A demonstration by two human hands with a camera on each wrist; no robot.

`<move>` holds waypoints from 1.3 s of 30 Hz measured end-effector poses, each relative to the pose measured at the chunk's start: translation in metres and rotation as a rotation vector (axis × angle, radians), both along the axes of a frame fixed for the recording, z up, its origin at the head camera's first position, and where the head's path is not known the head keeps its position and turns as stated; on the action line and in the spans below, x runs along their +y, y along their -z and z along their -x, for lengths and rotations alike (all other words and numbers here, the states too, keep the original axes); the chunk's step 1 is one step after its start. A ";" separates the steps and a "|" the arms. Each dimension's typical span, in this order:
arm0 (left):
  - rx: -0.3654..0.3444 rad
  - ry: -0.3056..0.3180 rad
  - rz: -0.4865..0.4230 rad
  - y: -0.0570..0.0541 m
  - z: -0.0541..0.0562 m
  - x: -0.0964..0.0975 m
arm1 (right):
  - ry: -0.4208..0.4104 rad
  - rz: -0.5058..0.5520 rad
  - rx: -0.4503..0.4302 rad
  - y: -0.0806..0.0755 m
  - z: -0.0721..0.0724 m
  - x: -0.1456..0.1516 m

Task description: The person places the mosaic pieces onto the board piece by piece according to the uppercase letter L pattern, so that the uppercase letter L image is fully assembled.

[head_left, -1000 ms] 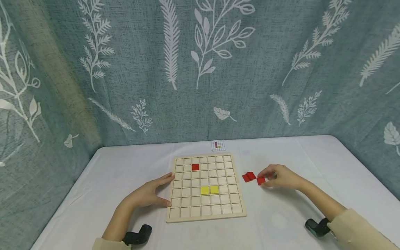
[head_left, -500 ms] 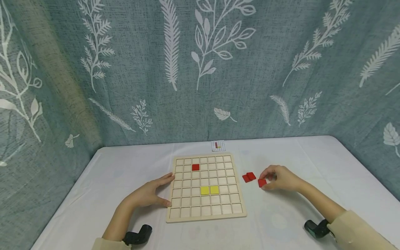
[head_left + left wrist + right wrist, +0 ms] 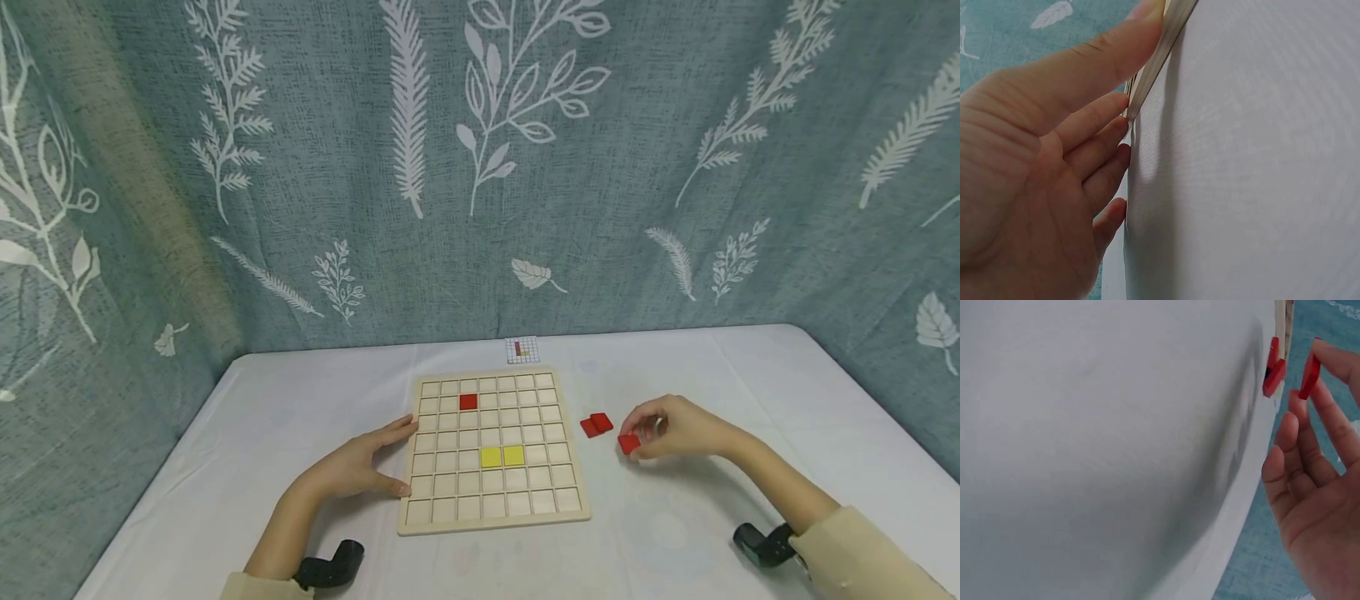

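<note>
A pale wooden grid board (image 3: 457, 506) lies on the white table, with one red square tile (image 3: 468, 402) in an upper cell and two yellow tiles (image 3: 491, 457) side by side lower down. My left hand (image 3: 352, 467) touches the board's left edge, thumb and fingers spread apart. To the right of the board, my right hand (image 3: 675, 427) pinches a red tile (image 3: 1311, 375) between thumb and fingertip, raised off the cloth in the right wrist view. Two more red tiles (image 3: 597, 425) lie overlapping on the table between that hand and the board.
Behind the board lies a small card (image 3: 522, 350) printed with a grid and coloured squares. A blue-green curtain (image 3: 450, 275) with white leaf patterns hangs around the table (image 3: 315, 392). Each wrist wears a black device (image 3: 330, 565).
The right hand's red tile has come up off the table and tilted, shifting slightly away from the two loose tiles. My left hand and the board stay where they were.
</note>
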State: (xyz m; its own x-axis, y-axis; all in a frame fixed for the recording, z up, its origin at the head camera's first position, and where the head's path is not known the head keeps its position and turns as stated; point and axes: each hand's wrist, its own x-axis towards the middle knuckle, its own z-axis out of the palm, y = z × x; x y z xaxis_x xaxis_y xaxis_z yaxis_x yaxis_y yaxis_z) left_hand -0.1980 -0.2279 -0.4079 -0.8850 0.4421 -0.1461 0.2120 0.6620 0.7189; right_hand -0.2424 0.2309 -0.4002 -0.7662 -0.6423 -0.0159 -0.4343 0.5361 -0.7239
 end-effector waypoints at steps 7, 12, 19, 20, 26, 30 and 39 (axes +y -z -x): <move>0.004 0.004 -0.002 0.000 0.000 -0.001 | -0.016 0.019 0.016 -0.005 -0.001 -0.003; 0.005 0.006 0.004 0.000 0.001 0.000 | -0.023 0.018 0.008 -0.002 -0.001 -0.005; 0.000 0.007 -0.002 0.001 0.000 -0.001 | -0.024 0.007 0.044 0.000 0.000 -0.012; -0.001 0.007 -0.003 0.001 0.000 -0.001 | -0.020 0.008 0.051 0.000 0.000 -0.014; -0.002 0.007 -0.001 0.000 0.001 -0.001 | -0.013 0.020 0.102 0.001 0.001 -0.031; 0.005 0.018 -0.001 -0.001 0.001 -0.001 | -0.035 0.027 0.113 -0.002 0.002 -0.045; -0.018 0.006 -0.017 -0.002 0.000 0.000 | -0.059 0.065 0.123 -0.009 0.005 -0.073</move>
State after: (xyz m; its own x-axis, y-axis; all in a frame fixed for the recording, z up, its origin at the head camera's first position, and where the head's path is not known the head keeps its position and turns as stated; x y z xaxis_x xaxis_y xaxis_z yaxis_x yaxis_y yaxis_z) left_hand -0.1978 -0.2281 -0.4064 -0.8796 0.4501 -0.1539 0.2033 0.6482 0.7338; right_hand -0.2474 0.1579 -0.3916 -0.7209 -0.6829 0.1185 -0.5510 0.4609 -0.6957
